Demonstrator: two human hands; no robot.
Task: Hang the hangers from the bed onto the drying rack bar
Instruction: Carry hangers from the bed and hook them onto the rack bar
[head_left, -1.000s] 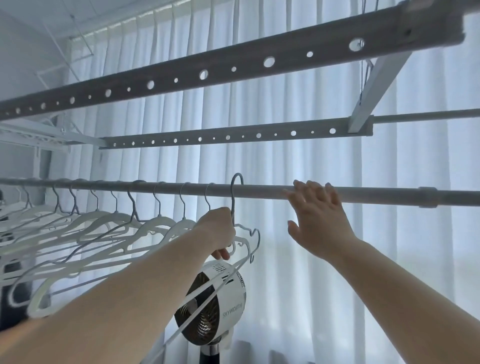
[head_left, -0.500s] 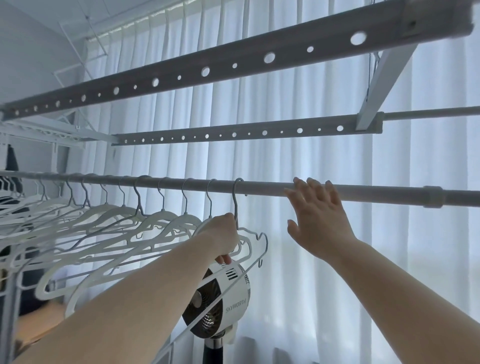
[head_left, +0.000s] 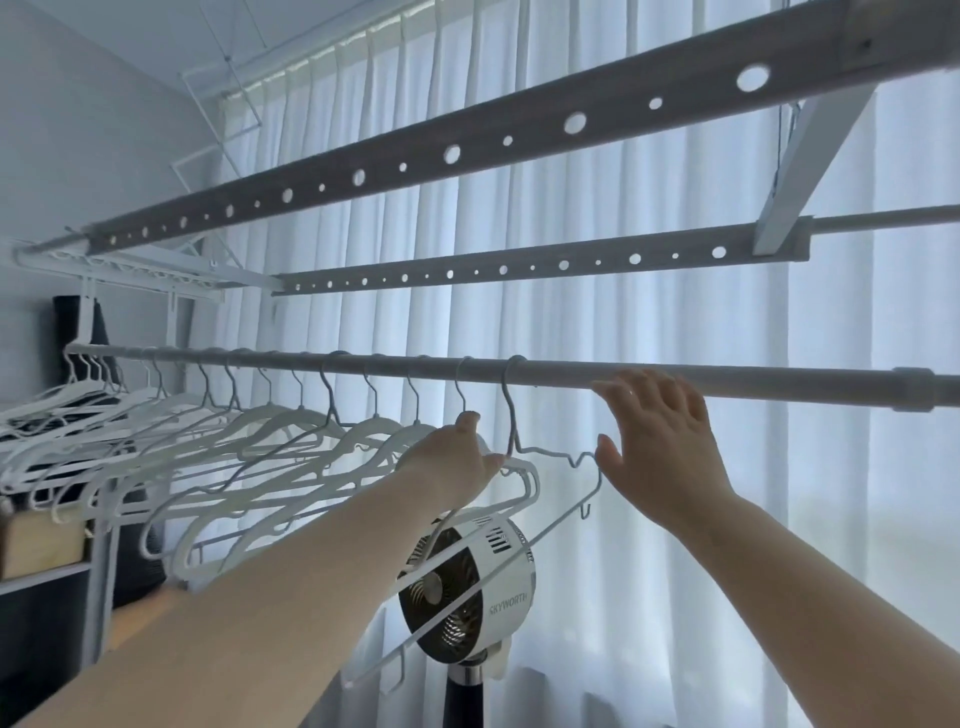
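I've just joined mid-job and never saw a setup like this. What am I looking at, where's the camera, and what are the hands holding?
No machine here: these are a person's two bare arms, seen from one camera worn on their head. The left hand grips a wire hanger just below its hook, which sits over the drying rack bar. The right hand is open, fingers resting on that bar. More white hangers hang along the bar to the left. Behind are a fan and white curtains.
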